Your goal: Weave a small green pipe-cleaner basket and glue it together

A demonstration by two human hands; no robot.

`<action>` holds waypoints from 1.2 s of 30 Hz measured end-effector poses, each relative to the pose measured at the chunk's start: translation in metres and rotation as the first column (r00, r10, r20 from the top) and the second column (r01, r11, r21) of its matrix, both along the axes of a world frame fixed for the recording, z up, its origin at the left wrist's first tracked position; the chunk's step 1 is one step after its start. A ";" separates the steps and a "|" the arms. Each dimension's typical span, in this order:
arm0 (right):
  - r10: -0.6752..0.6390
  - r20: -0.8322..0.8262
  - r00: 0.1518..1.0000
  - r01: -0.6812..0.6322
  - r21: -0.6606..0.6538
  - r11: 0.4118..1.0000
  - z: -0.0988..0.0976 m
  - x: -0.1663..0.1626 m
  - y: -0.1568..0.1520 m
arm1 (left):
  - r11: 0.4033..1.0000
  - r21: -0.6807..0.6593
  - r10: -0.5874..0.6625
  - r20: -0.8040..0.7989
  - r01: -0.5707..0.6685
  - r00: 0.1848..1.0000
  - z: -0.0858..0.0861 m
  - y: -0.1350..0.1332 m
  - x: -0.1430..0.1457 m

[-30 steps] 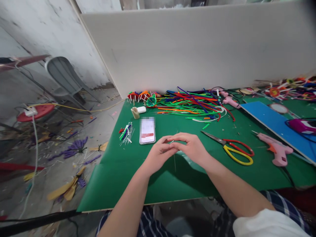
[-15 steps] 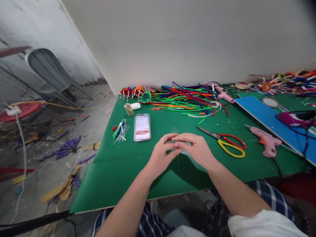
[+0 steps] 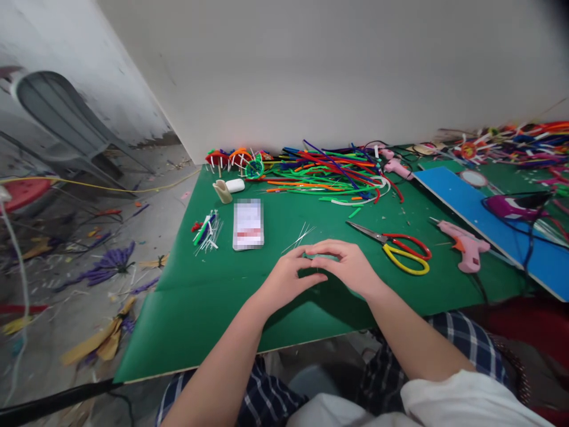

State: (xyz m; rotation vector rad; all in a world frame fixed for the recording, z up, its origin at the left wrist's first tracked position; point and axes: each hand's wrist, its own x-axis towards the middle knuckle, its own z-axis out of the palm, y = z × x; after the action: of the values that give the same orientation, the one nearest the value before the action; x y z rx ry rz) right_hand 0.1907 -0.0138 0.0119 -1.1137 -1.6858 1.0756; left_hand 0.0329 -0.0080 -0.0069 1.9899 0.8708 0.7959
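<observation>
My left hand and my right hand meet fingertip to fingertip just above the green table, fingers bent in a pinch. A thin wire is held between them; only a faint piece shows below the fingertips, and the rest is hidden by the fingers. Just beyond the hands lie several loose thin wires, crossing one another. Scissors with one red and one yellow handle lie to the right of my right hand. A phone with a lit, blurred screen rests beyond my left hand.
A heap of coloured pipe cleaners lies along the back wall. At right are a pink glue gun and a blue board. A small bundle of white and coloured pieces, a beige holder and a white case sit at left.
The view has shifted slightly, so the table things appear a little further left. My hands stay together; the wire strand hanging below them shows less, and the loose wires beyond are more exposed.
</observation>
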 end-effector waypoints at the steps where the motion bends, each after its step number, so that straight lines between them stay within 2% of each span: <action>1: 0.009 -0.002 1.000 -0.009 -0.002 1.000 -0.001 0.000 0.000 | 1.000 0.004 -0.004 -0.006 0.004 1.000 0.000 0.000 0.000; 10: -0.002 0.055 0.998 -0.002 0.060 0.998 -0.004 0.002 -0.003 | 0.996 0.083 -0.009 -0.104 0.018 0.995 -0.001 -0.002 0.000; 14: -0.027 0.054 0.998 0.022 0.084 0.996 -0.001 0.002 -0.003 | 0.994 0.113 0.007 -0.065 0.000 0.998 0.004 -0.003 0.000; 22: -0.100 0.022 0.995 0.099 0.013 0.995 0.007 -0.001 -0.003 | 0.997 0.056 0.039 0.119 -0.046 0.992 0.012 -0.004 0.000; 30: -0.122 0.062 0.991 0.114 0.121 0.986 0.009 -0.006 -0.006 | 0.998 0.054 0.025 0.147 -0.033 0.989 0.016 -0.006 -0.001; 36: -0.112 0.049 0.993 0.105 0.125 0.987 0.018 -0.005 -0.012 | 0.985 0.163 0.037 0.084 -0.050 0.996 0.026 -0.013 -0.003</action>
State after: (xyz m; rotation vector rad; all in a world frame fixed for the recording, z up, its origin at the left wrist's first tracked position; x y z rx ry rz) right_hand 0.1862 -0.0257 0.0303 -1.1517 -1.6905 0.8683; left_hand 0.0301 -0.0206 0.0188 2.0722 0.8270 0.9947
